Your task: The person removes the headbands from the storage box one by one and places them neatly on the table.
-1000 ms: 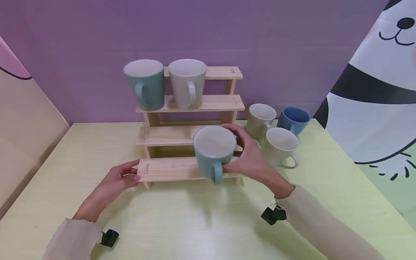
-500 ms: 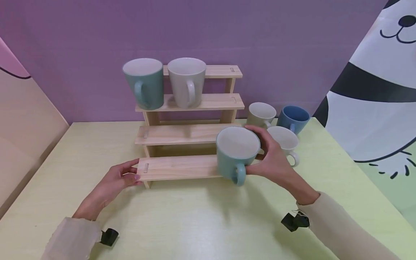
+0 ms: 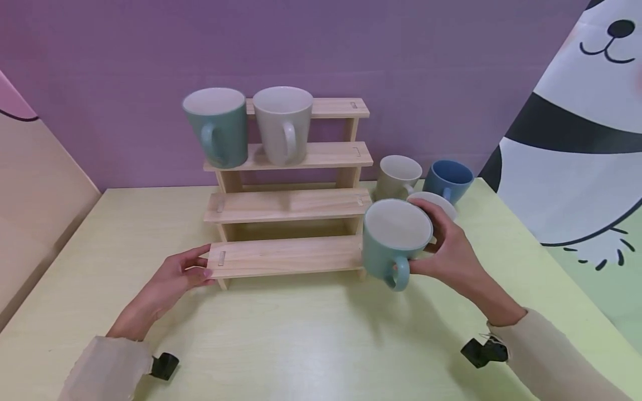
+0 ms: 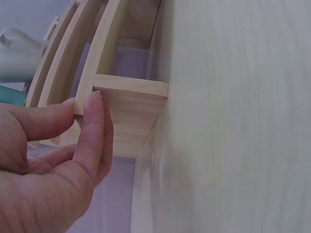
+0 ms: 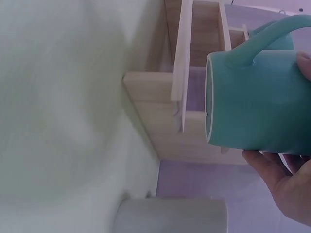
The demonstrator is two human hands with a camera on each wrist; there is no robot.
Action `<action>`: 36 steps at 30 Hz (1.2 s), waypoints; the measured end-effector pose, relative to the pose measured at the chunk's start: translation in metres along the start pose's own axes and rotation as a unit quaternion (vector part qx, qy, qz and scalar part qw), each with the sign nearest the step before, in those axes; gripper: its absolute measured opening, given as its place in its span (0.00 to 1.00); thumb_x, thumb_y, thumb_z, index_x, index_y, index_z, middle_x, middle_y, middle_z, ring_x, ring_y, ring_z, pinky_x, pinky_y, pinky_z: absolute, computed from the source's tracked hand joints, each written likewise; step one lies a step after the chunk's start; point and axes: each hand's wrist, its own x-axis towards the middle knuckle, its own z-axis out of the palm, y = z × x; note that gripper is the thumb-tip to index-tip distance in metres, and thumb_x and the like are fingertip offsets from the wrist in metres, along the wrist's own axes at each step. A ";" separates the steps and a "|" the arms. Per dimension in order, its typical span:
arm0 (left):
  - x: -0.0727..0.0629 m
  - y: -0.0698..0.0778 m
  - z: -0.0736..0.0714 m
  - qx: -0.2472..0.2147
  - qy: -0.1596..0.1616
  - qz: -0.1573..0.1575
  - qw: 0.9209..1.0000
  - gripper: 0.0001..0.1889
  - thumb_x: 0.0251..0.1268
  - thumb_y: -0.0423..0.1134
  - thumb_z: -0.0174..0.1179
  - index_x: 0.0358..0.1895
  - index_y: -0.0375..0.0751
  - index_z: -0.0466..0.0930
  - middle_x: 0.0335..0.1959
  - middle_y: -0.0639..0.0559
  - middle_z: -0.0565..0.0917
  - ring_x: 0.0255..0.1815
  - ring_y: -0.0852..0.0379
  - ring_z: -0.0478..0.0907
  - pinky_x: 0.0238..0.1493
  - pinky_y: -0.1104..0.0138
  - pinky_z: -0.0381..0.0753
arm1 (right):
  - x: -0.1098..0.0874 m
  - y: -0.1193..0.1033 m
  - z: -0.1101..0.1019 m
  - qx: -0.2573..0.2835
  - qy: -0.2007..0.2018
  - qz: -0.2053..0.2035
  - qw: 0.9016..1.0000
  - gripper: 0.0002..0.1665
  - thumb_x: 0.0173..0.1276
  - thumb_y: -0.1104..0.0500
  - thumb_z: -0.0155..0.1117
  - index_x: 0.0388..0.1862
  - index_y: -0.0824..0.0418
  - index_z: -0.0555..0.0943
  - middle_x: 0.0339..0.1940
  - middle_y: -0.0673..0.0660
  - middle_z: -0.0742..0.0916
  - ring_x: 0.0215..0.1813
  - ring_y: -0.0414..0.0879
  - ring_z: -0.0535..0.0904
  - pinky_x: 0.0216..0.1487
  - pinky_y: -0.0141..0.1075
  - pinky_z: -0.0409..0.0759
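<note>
Two hands: left hand [image 3: 173, 281] and right hand [image 3: 453, 259], both bare.
Left fingers: thumb and fingertips pinching the left end of the bottom shelf [image 3: 283, 257] on a wooden four-tier rack [image 3: 288, 204].
Right fingers: curled round the side of a teal mug [image 3: 381, 257].
Teal mug: roughly upright, held above the pale table [image 3: 301, 340] by the bottom shelf's right end.
Upper mugs: another teal mug [image 3: 225, 138] beside a white mug [image 3: 275, 133], second tier from top [image 3: 336, 156].
Right of rack: two off-white mugs [image 3: 390, 182] and a blue mug [image 3: 456, 188].
</note>
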 end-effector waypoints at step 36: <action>-0.001 -0.001 -0.001 -0.005 -0.009 0.010 1.000 0.33 0.68 0.25 0.50 0.73 0.25 0.46 0.53 0.32 0.67 0.44 0.60 0.76 0.49 0.68 0.84 | -0.058 0.060 -0.069 -0.051 0.052 -0.002 0.997 0.61 0.38 0.82 0.73 0.72 0.57 0.60 0.58 0.39 0.72 0.51 0.29 0.73 0.43 0.16 0.77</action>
